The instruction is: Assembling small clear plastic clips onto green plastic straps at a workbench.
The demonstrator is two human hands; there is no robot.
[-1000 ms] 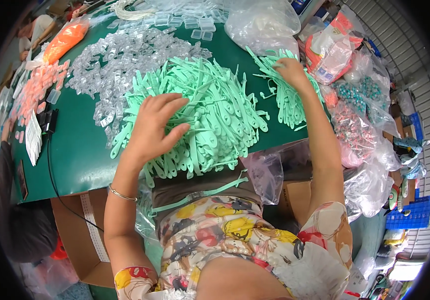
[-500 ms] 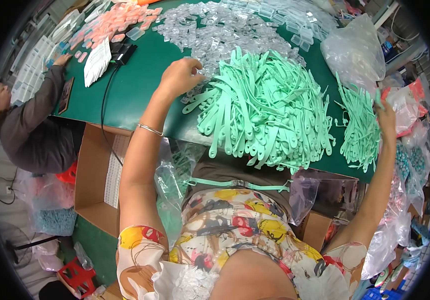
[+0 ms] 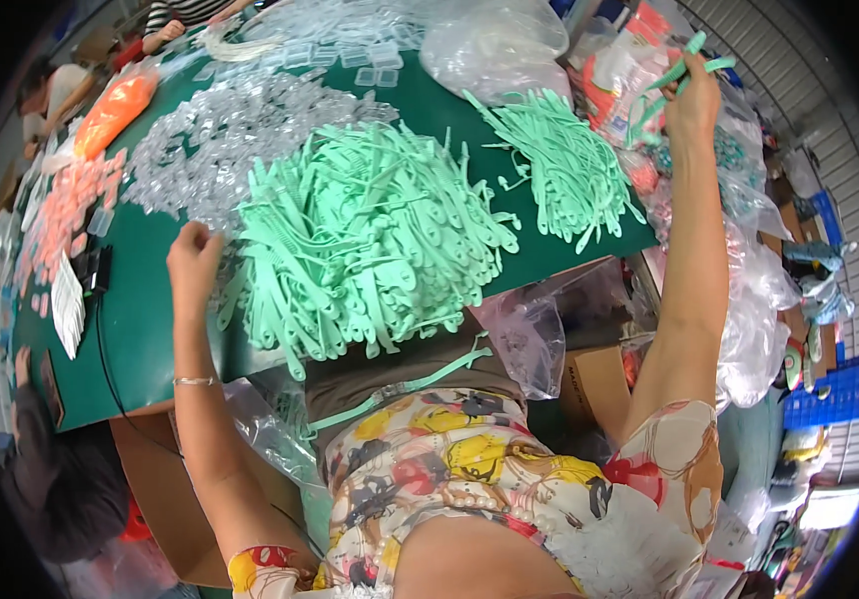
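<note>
My right hand (image 3: pixel 694 105) is raised at the far right, its fingers closed on several mint-green straps (image 3: pixel 687 66) that stick out and dangle below. At the table's left half, my left hand (image 3: pixel 194 265) has its fingers drawn together beside the clear plastic pieces (image 3: pixel 215 135); whatever they pinch, if anything, is hidden. A big heap of mint-green straps (image 3: pixel 370 235) lies between my arms. A smaller bundle of straps (image 3: pixel 564 165) is to its right, near the table edge. One strap (image 3: pixel 400 386) stretches across my waist.
Clear bags (image 3: pixel 494 45) and a bag with pink items (image 3: pixel 629 80) stand beyond the right side. An orange bag (image 3: pixel 118 110), pink pieces (image 3: pixel 55 220) and a black device with a cable (image 3: pixel 97 270) are on the green table (image 3: pixel 135 339). Other people work at the left and far edges.
My view has turned right. My right hand has lifted away from the smaller bundle with straps in it. My left hand's fingers have closed beside the clear pieces.
</note>
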